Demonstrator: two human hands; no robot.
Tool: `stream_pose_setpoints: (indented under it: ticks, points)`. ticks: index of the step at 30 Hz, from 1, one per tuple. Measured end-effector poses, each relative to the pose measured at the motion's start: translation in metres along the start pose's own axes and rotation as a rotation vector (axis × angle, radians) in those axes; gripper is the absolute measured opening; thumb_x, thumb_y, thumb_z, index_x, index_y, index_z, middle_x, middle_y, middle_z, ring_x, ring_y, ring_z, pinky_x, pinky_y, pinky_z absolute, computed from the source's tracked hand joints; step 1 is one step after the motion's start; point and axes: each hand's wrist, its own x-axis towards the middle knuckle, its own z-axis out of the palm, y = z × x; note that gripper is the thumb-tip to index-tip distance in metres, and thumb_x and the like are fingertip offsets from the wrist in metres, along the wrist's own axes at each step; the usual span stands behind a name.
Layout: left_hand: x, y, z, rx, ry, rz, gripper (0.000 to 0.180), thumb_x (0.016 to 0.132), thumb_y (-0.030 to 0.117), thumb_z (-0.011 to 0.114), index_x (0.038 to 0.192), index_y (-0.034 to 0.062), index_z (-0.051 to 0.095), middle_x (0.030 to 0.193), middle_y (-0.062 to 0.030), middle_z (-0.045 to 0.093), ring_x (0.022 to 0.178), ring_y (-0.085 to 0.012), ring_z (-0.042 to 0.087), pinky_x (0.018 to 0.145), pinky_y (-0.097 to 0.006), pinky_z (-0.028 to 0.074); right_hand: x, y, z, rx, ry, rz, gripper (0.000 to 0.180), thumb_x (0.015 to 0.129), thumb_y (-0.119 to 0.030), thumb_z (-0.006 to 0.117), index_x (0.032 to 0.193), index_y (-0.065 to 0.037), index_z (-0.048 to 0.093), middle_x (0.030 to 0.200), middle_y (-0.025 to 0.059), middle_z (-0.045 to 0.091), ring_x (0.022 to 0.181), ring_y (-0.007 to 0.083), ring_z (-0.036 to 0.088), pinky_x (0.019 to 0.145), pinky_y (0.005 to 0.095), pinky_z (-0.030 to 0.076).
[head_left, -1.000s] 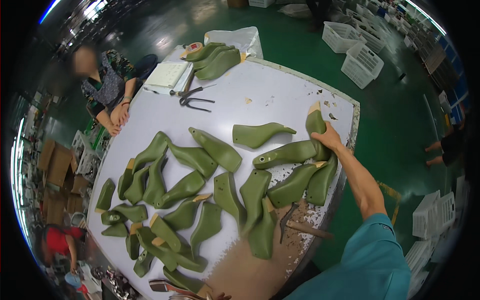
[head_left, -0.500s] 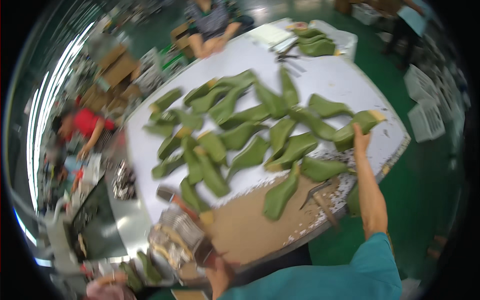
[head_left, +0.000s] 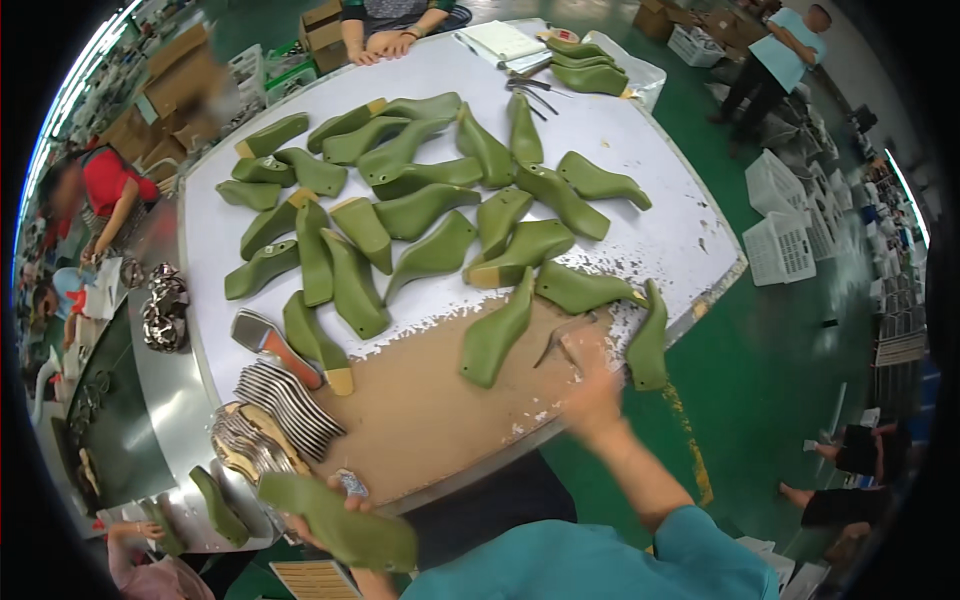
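Down low, the left hand (head_left: 335,500) has its grip clamped on a green shoe last (head_left: 338,522), its fingers mostly hidden behind that last. Blurred, the right hand (head_left: 592,385) reaches over the table (head_left: 420,400) toward dark pliers (head_left: 560,335) just beyond it; whether its grip is apart or together, I cannot tell.

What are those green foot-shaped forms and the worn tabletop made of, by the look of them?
The green forms look like moulded plastic: even olive colour, smooth dull sheen, some with tan heel ends. The tabletop seems to be brown board under white paint, which has flaked off along the near edge.
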Motion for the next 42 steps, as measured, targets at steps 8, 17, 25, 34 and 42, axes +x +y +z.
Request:
stream_pose_setpoints:
  ticks: [8, 17, 25, 34, 42]
  points:
    - [-0.069, 0.005, 0.007, -0.136, 0.378, -0.027, 0.067, 0.089, 0.059, 0.041, 0.132, 0.0079, 0.046, 0.129, -0.0192, 0.047, 0.104, -0.0368, 0.053, 0.090, -0.055, 0.045, -0.020, 0.217, -0.049, -0.368, 0.050, 0.676, 0.101, 0.065, -0.051, 0.077, 0.141, -0.004, 0.030, 0.134, 0.0237, 0.045, 0.120, 0.0375, 0.048, 0.101, 0.0441, 0.038]
    - [-0.065, 0.002, 0.047, -0.036, 0.726, 0.128, 0.069, 0.085, 0.060, 0.044, 0.105, -0.0047, 0.060, 0.094, -0.0170, 0.063, 0.091, -0.0308, 0.063, 0.086, -0.051, 0.052, -0.025, 0.190, -0.033, 0.603, 0.281, 0.768, 0.079, 0.077, -0.024, 0.075, 0.139, -0.004, 0.032, 0.121, 0.0151, 0.053, 0.099, 0.0254, 0.061, 0.081, 0.0371, 0.052]
    - [-0.070, 0.010, 0.047, 0.017, 0.872, -0.013, 0.062, 0.085, 0.054, 0.046, 0.109, -0.0014, 0.059, 0.102, -0.0146, 0.062, 0.092, -0.0295, 0.062, 0.087, -0.046, 0.050, -0.050, -0.018, 0.095, 0.676, -0.677, 0.638, 0.073, 0.079, -0.013, 0.068, 0.141, 0.002, 0.032, 0.124, 0.0171, 0.053, 0.118, 0.0264, 0.050, 0.100, 0.0354, 0.040]
    - [-0.038, 0.023, -0.025, 0.053, 0.524, 0.010, 0.063, 0.085, 0.053, 0.048, 0.119, -0.0001, 0.053, 0.111, -0.0196, 0.057, 0.105, -0.0352, 0.055, 0.087, -0.048, 0.049, -0.126, -0.091, 0.163, 0.528, -0.999, -0.115, 0.086, 0.074, -0.033, 0.080, 0.138, 0.001, 0.033, 0.136, 0.0222, 0.041, 0.129, 0.0321, 0.038, 0.105, 0.0449, 0.033]
    - [-0.010, 0.084, -0.052, 0.591, -0.110, 0.324, 0.105, 0.065, 0.058, 0.073, 0.142, 0.0047, 0.025, 0.135, -0.0227, 0.040, 0.117, -0.0362, 0.048, 0.098, -0.050, 0.043, -0.181, -0.102, 0.251, 0.692, -0.681, -0.659, 0.074, 0.069, -0.008, 0.082, 0.128, -0.005, 0.038, 0.108, 0.0213, 0.058, 0.098, 0.0339, 0.060, 0.079, 0.0395, 0.050]
